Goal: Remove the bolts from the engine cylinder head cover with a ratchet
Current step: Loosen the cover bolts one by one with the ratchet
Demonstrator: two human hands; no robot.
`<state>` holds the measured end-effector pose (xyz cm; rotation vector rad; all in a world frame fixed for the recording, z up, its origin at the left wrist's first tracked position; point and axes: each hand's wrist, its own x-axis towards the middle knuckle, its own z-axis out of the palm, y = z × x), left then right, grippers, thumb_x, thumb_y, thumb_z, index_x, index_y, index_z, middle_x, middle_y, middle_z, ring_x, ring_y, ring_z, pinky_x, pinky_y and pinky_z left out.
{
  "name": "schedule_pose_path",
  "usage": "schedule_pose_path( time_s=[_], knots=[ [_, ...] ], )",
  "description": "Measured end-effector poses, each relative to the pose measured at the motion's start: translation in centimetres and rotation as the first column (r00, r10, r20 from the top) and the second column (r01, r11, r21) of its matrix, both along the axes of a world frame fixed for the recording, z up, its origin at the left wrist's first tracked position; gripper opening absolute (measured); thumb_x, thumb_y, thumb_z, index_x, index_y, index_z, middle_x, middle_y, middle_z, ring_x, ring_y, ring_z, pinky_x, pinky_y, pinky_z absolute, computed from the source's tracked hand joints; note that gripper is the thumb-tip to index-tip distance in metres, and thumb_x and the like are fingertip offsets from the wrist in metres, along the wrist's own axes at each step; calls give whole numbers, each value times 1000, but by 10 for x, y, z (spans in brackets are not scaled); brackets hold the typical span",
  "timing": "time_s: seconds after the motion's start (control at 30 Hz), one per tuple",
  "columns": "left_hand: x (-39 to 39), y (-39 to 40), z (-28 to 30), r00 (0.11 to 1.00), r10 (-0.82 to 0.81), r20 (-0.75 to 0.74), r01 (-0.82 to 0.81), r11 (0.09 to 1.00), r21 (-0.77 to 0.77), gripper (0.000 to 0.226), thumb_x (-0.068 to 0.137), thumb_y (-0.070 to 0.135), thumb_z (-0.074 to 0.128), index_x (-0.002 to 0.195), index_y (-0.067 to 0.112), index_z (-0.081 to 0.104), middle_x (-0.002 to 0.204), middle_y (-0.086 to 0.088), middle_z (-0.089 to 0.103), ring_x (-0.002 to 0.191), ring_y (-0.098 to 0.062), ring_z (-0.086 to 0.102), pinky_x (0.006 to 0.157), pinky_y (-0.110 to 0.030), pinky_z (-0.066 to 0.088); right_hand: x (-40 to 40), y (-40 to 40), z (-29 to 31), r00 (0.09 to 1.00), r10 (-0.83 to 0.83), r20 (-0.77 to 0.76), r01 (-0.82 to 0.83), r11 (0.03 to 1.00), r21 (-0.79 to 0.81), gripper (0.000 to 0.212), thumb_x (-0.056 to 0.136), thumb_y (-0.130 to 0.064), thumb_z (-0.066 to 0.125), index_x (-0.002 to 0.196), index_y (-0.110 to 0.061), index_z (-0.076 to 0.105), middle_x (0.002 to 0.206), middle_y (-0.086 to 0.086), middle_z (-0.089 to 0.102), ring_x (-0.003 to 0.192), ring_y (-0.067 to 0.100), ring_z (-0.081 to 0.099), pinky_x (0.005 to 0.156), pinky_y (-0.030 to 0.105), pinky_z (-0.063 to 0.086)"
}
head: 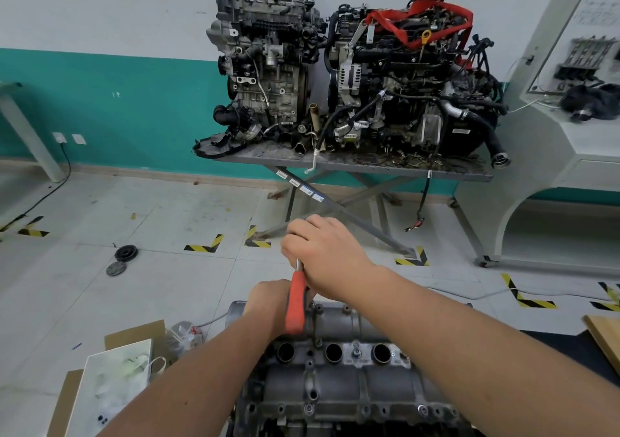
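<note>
Head view — two hands, right hand (327, 252) and left hand (268, 302), both gripping one red-handled ratchet (296, 305) over the cylinder head cover (335, 379).

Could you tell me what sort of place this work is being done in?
Probably an automotive training workshop: two engines stand on a metal table, hazard-striped floor markings mark bays, and a cylinder head cover lies underhand.

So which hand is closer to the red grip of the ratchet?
Left. The left hand lies right beside the red grip, at its left side, seemingly touching it. The right hand sits higher, over the metal shaft above the grip.
</note>
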<state>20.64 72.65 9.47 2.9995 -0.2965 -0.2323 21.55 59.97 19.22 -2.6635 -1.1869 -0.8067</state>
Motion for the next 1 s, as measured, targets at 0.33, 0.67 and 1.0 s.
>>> schedule_pose_path(
  time_s=[0.33, 0.67, 1.0],
  knots=[
    [-10, -1, 13, 993, 63, -100, -75, 990, -120, 24, 99, 36, 48, 107, 16, 59, 112, -6, 69, 100, -28, 67, 77, -33, 48, -13, 10, -23, 982, -159, 105, 111, 927, 358, 26, 97, -22, 56, 75, -10, 64, 82, 3, 62, 68, 26, 54, 58, 38, 44],
    [-1, 2, 1, 998, -57, 24, 56, 997, 53, 23, 99, 40, 36, 83, 24, 40, 90, -1, 69, 75, -27, 63, 65, -33, 41, -24, 17, -29, 816, 282, -505, 326, 497, 804, 31, 102, -32, 46, 115, -15, 68, 121, -5, 65, 107, 9, 63, 92, 23, 49],
    [8, 7, -20, 993, -45, 110, 49, 998, -34, 39, 102, 57, 28, 108, 29, 55, 97, 0, 71, 91, -26, 67, 71, -34, 47, 9, 2, 11, 91, 734, -673, 891, 241, 384, 23, 98, -17, 48, 77, -10, 56, 59, 5, 63, 50, 17, 59, 64, 31, 42]
  ],
)
